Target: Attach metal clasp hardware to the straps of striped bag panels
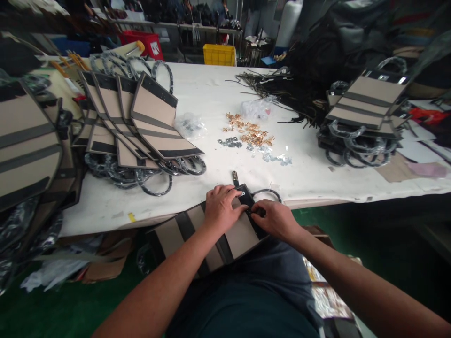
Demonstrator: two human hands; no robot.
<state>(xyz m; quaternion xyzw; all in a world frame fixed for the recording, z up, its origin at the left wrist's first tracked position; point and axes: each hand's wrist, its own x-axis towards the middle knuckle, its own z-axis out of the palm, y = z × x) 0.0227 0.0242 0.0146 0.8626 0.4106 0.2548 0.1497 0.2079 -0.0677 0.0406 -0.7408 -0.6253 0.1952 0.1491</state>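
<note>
A beige and black bag panel (241, 237) rests across my lap and the table's front edge, its wrapped handle loop (268, 192) pointing away to the right. My left hand (221, 206) presses on its black end strip, with fingers spread over the panel and the thumb toward the strip's middle. At that same strip, my right hand (273, 217) is closed in a pinch on something too small to make out. A short black tab with gold-coloured metal (235, 177) sticks out just beyond my left fingertips.
Gold-coloured hardware (255, 134) and small silver pieces (275, 155) lie scattered mid-table. Stacked bag panels (155, 117) stand at left, and another stack (369, 101) is at right. Black straps (282, 91) lie behind. A yellow crate (219, 55) stands beyond the table.
</note>
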